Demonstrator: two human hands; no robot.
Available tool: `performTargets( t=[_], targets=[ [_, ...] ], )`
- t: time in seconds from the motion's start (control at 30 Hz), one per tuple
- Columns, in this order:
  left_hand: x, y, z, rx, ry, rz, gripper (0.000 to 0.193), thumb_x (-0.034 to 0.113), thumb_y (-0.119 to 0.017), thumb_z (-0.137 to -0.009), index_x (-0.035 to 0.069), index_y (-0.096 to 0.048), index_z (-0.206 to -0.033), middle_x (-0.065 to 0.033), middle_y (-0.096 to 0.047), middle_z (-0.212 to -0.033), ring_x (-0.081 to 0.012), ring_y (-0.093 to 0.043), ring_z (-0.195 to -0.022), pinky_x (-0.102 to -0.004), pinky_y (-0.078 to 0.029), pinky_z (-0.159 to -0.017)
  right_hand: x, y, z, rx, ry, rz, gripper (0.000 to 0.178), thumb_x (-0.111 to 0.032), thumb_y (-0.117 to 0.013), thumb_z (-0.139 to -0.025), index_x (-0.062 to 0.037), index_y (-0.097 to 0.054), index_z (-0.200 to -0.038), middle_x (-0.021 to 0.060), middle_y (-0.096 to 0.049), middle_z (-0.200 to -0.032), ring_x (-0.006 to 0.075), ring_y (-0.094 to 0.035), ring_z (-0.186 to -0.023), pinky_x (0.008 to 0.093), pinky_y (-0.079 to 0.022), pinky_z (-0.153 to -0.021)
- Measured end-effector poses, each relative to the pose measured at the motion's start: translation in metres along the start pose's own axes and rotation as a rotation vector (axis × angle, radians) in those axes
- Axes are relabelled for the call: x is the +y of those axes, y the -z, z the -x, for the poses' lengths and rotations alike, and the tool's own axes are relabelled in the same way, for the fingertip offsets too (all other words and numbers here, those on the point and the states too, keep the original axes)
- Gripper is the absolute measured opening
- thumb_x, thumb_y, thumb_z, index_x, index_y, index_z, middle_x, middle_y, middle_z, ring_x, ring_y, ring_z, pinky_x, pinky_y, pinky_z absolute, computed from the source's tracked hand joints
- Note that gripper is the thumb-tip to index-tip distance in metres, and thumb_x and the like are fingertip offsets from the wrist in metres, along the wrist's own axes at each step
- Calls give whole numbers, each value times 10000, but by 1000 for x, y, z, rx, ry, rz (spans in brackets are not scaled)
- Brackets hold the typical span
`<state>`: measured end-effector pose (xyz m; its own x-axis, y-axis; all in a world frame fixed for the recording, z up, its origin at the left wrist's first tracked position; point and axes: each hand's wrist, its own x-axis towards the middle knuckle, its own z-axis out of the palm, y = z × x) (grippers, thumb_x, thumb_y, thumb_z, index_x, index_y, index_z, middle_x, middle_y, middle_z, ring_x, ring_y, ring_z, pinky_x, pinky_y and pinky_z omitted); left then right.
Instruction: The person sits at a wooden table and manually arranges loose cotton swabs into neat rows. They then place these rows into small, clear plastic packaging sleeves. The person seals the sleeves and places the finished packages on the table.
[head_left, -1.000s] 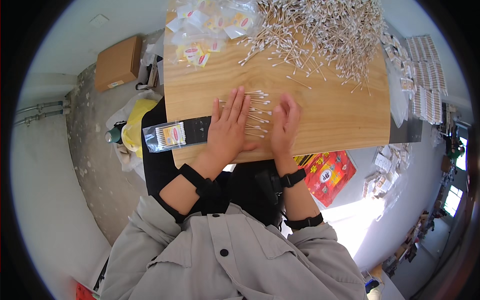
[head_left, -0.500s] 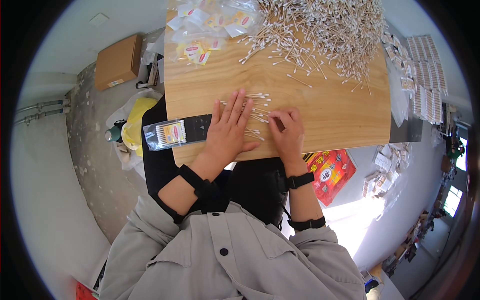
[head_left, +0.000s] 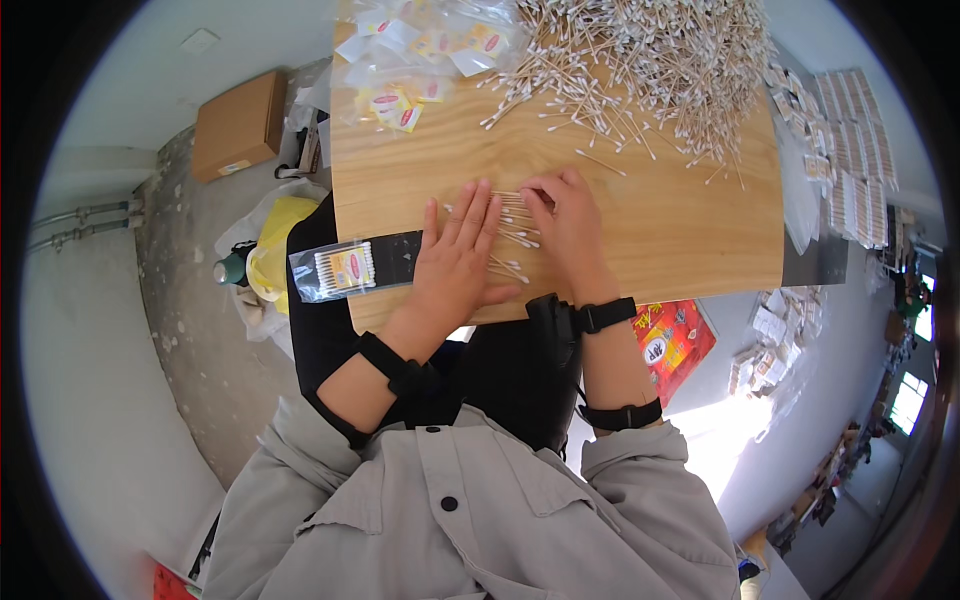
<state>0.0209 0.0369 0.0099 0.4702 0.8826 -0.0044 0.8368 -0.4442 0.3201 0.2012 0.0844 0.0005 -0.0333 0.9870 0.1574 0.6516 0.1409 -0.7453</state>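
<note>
My left hand [head_left: 455,262] lies flat on the wooden tabletop, fingers stretched, over a loose row of cotton swabs [head_left: 517,237]. Their white tips stick out to the right of it, and the covered parts are hidden. Thumb and forefinger of my right hand [head_left: 568,228] are pinched at the right ends of the upper swabs; the exact number between them is hidden. Left of my left hand, a clear packet of swabs with a yellow and white label [head_left: 346,267] rests on a dark strip [head_left: 402,255] at the table's edge.
A large heap of loose swabs [head_left: 680,60] covers the far right of the table [head_left: 680,235]. Clear bags with label cards [head_left: 395,105] lie far left. Packed swab bundles [head_left: 855,160] are beyond the right edge. A cardboard box [head_left: 237,125] and a yellow bag [head_left: 275,240] stand at left.
My right hand has moved up and slightly left, from beside the middle swabs to the ends of the upper ones. My left hand stays flat in place.
</note>
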Motion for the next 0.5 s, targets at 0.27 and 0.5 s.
performTargets(
  t=[0.27,0.5],
  targets=[
    [0,3,-2,-3,25,19,1214,613,-781,-619,7,-243,-1523,-136,-216,-1605,-271,-178,-1499,-546,-122,-1189,-5,4,-16,-112,-110,17,94,-121,-688,-835,-85,-705,-920,73,-624,-842,219,-633,-766,351,-503,-675],
    [-10,17,3,-16,-51,52,1199,552,-817,-607,12,-256,-1518,-145,-233,-1598,-291,-205,-1490,-505,-156,-1195,8,6,15,189,-127,-211,208,-76,-722,-793,-89,-705,-999,73,-589,-868,194,-613,-793,308,-499,-682]
  ],
)
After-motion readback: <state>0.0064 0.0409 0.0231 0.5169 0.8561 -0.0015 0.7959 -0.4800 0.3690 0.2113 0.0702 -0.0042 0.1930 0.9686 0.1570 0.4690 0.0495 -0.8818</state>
